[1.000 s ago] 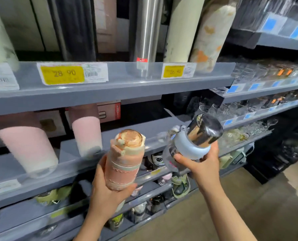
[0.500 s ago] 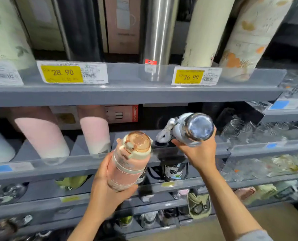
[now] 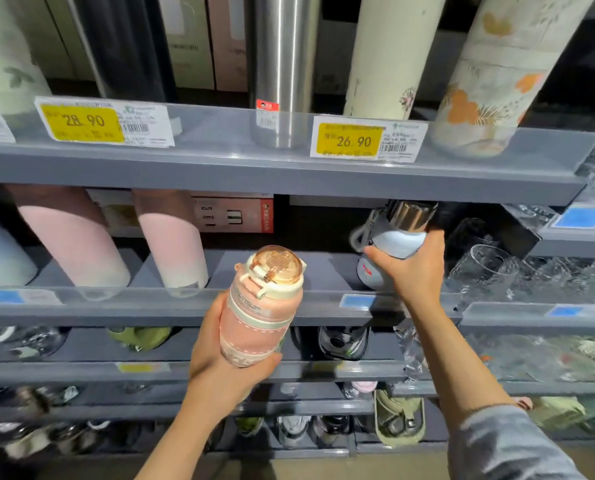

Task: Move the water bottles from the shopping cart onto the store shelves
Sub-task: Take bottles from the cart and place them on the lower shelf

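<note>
Your right hand [image 3: 415, 271] clamps the blue bottle [image 3: 389, 247] above the shelf [image 3: 185, 308] front edge; your left hand [image 3: 220, 358] clamps the pink bottle [image 3: 259, 318]. Early release risks toppling.

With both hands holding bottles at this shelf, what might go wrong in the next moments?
1. The right hand sets the pale blue bottle with the shiny steel cap close to the clear drinking glasses; a nudge might knock them.
2. The bottle's cap sits just under the grey upper shelf, so it may bump there.
3. The left hand grips only the lower part of the pink bottle with the amber lid; it could tip.
</note>
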`<control>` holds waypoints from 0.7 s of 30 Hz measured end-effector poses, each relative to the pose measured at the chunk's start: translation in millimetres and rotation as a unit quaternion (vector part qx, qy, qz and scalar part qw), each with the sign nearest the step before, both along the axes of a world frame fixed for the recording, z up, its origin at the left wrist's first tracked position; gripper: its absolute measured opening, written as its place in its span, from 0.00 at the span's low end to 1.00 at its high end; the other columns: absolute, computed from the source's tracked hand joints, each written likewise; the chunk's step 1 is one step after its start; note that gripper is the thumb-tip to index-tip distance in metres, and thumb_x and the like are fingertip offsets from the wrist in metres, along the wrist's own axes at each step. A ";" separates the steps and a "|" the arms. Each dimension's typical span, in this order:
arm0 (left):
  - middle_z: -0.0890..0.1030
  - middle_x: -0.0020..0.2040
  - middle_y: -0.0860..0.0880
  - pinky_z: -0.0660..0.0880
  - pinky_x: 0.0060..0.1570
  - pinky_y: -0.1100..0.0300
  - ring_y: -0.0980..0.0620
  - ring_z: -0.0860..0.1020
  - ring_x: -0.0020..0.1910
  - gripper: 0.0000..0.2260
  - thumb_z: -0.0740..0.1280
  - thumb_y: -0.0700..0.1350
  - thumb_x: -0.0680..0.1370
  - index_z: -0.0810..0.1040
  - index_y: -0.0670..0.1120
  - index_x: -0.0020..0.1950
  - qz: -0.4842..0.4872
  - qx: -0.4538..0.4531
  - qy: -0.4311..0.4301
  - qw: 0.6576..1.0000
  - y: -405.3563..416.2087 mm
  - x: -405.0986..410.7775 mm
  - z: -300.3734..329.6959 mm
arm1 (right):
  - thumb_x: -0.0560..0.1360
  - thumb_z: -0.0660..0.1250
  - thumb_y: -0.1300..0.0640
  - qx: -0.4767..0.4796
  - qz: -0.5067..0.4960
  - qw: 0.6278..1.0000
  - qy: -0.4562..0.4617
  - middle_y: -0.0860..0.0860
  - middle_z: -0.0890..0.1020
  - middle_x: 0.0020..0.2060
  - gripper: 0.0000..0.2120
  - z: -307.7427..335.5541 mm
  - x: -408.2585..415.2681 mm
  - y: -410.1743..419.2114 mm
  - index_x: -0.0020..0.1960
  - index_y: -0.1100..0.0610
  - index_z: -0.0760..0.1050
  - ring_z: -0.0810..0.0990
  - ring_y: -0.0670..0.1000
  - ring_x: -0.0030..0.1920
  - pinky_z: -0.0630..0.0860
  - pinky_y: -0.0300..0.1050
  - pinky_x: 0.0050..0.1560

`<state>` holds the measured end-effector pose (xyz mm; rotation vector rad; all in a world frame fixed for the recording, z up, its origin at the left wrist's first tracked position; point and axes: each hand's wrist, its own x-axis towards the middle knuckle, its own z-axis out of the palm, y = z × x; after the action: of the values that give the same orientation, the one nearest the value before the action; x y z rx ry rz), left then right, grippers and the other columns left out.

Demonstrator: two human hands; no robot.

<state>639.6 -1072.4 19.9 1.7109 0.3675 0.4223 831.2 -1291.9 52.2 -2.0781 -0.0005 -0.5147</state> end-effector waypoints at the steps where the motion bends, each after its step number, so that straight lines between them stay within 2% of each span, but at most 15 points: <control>1: 0.79 0.49 0.65 0.73 0.41 0.71 0.63 0.77 0.49 0.37 0.80 0.33 0.60 0.70 0.69 0.51 0.000 -0.014 0.003 1.000 -2.8 2.4 1.7 | 0.57 0.81 0.43 0.000 -0.007 1.000 0.004 0.53 0.72 0.53 0.38 -0.7 1.7 0.8 0.56 0.57 0.65 0.76 0.53 0.51 0.76 0.53 0.49; 4: 0.76 0.46 0.76 0.72 0.39 0.76 0.73 0.76 0.46 0.39 0.80 0.33 0.60 0.69 0.70 0.53 -0.008 -0.001 0.000 1.000 -7.7 5.7 0.6 | 0.57 0.79 0.40 -0.040 -0.028 0.999 0.023 0.52 0.70 0.53 0.39 -5.6 2.8 6.8 0.57 0.56 0.63 0.75 0.55 0.53 0.77 0.56 0.49; 7: 0.74 0.43 0.79 0.70 0.36 0.80 0.77 0.74 0.44 0.38 0.80 0.31 0.61 0.68 0.67 0.52 -0.011 -0.003 -0.001 1.000 -12.0 6.3 2.0 | 0.57 0.78 0.38 -0.059 -0.041 0.997 0.025 0.52 0.70 0.53 0.40 -7.6 1.1 9.1 0.57 0.56 0.63 0.75 0.56 0.54 0.76 0.57 0.49; 12: 0.74 0.50 0.77 0.71 0.41 0.78 0.73 0.75 0.50 0.41 0.81 0.34 0.60 0.66 0.69 0.58 -0.016 0.010 -0.014 1.000 -12.8 8.0 -2.4 | 0.57 0.78 0.37 -0.070 -0.048 0.996 0.024 0.53 0.71 0.54 0.41 -7.7 0.6 10.3 0.57 0.57 0.63 0.75 0.57 0.55 0.75 0.55 0.47; 16: 0.75 0.55 0.72 0.73 0.48 0.69 0.68 0.75 0.54 0.44 0.83 0.39 0.59 0.65 0.74 0.59 -0.023 0.010 -0.018 1.000 -14.6 9.4 -4.3 | 0.57 0.79 0.37 -0.065 -0.007 0.997 0.031 0.54 0.71 0.58 0.44 -2.2 -4.4 3.6 0.63 0.58 0.63 0.73 0.56 0.59 0.73 0.52 0.52; 19: 0.76 0.58 0.66 0.76 0.53 0.58 0.62 0.76 0.57 0.43 0.83 0.48 0.56 0.63 0.76 0.60 -0.013 0.052 -0.014 0.998 -20.6 9.9 -0.7 | 0.63 0.75 0.37 0.001 0.004 1.000 -0.024 0.54 0.68 0.67 0.49 5.3 -38.2 -11.0 0.74 0.57 0.57 0.67 0.51 0.67 0.67 0.48 0.67; 21: 0.73 0.61 0.66 0.74 0.53 0.56 0.61 0.73 0.59 0.40 0.75 0.59 0.56 0.62 0.72 0.65 0.015 0.154 -0.041 0.987 -31.1 12.5 5.9 | 0.66 0.71 0.36 0.109 0.046 0.992 -0.043 0.48 0.70 0.66 0.45 7.6 -82.3 -13.8 0.75 0.51 0.57 0.71 0.45 0.64 0.70 0.48 0.66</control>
<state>652.0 -1103.5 25.8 1.9820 0.2791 0.5935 748.9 -1305.7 59.8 -1.8331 -0.0868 -0.5241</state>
